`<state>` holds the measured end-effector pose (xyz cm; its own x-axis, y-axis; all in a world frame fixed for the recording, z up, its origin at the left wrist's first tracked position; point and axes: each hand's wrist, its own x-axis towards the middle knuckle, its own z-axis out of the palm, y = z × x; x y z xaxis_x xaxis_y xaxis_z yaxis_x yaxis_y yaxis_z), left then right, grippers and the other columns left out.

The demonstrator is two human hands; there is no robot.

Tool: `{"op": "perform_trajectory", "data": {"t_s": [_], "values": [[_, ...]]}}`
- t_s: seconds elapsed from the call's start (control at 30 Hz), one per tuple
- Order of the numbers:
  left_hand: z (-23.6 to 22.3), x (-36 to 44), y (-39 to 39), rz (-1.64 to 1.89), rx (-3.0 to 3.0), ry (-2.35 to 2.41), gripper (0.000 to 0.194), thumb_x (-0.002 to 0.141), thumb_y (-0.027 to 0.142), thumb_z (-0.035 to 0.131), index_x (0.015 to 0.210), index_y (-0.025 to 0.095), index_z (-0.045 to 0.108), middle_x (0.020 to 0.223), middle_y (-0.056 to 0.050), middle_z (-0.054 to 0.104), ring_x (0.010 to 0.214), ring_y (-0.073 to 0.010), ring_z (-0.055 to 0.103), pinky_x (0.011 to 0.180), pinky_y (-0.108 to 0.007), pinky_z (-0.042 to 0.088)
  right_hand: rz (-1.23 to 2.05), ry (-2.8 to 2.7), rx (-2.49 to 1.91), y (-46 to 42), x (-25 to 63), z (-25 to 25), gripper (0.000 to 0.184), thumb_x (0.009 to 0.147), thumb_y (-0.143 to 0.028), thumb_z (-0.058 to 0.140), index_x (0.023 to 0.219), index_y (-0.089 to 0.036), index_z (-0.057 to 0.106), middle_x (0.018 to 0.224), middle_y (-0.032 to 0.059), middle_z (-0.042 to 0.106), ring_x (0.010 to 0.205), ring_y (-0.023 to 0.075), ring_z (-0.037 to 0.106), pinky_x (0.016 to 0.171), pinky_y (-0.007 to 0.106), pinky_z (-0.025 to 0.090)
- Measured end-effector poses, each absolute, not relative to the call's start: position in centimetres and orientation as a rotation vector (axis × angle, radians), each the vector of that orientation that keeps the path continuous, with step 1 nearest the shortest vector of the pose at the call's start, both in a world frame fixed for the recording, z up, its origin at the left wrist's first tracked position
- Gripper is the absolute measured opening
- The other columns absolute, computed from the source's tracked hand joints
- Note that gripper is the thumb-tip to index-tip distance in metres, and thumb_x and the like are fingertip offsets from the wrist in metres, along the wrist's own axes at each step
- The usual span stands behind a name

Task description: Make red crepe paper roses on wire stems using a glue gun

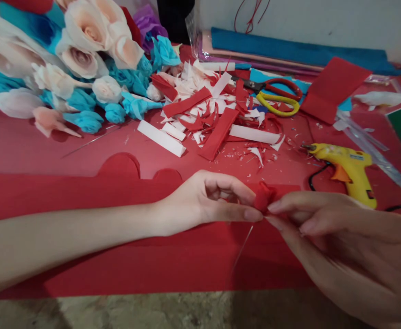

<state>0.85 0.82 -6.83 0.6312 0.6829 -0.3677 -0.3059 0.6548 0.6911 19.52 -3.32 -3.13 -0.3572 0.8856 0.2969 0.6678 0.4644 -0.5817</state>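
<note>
A small red paper flower (pixel 263 195) is pinched between my two hands, above the front part of the red table. My left hand (pixel 212 198) comes in from the left, its thumb and forefinger closed on the flower's left side. From the right, my right hand (pixel 334 233) grips the flower's base with thumb and fingertips. A thin wire stem (pixel 243 250) slants down below the flower toward the table edge. Part of the flower is covered by my fingers. Red paper sheets (pixel 145 260) lie under my hands, and rounded red paper pieces (pixel 120 165) lie behind my left wrist.
A yellow glue gun (pixel 349 169) lies at the right. Scissors (pixel 279 96) with red and yellow handles rest by a heap of red and white paper scraps (pixel 217 109). Paper flowers (pixel 87 32) fill the back left. Blue paper (pixel 299 50) lies along the wall.
</note>
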Motion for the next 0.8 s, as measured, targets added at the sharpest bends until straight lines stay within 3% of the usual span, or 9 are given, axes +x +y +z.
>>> {"op": "perform_trajectory", "data": {"t_s": [0.5, 0.8], "values": [[-6.9, 0.7, 0.9, 0.601, 0.636, 0.635, 0.013, 0.062, -0.001, 0.069, 0.067, 0.012, 0.066, 0.064, 0.004, 0.068, 0.059, -0.0031, 0.061, 0.058, -0.009, 0.046, 0.639, -2.105, -1.196, -3.2, 19.3, -3.2, 0.017, 0.074, -0.01, 0.057, 0.082, -0.024, 0.053, 0.087, -0.0073, 0.06, 0.078, 0.0021, 0.06, 0.074, 0.006, 0.046], [-6.8, 0.8, 0.9, 0.592, 0.672, 0.676, 0.011, 0.06, 0.005, 0.072, 0.066, 0.012, 0.067, 0.063, 0.003, 0.067, 0.057, -0.0038, 0.057, 0.055, -0.012, 0.042, 0.483, -2.203, -1.143, -3.3, 20.5, -3.2, 0.024, 0.074, -0.009, 0.061, 0.089, -0.026, 0.053, 0.094, -0.0069, 0.062, 0.082, 0.0036, 0.06, 0.074, 0.008, 0.047]]}}
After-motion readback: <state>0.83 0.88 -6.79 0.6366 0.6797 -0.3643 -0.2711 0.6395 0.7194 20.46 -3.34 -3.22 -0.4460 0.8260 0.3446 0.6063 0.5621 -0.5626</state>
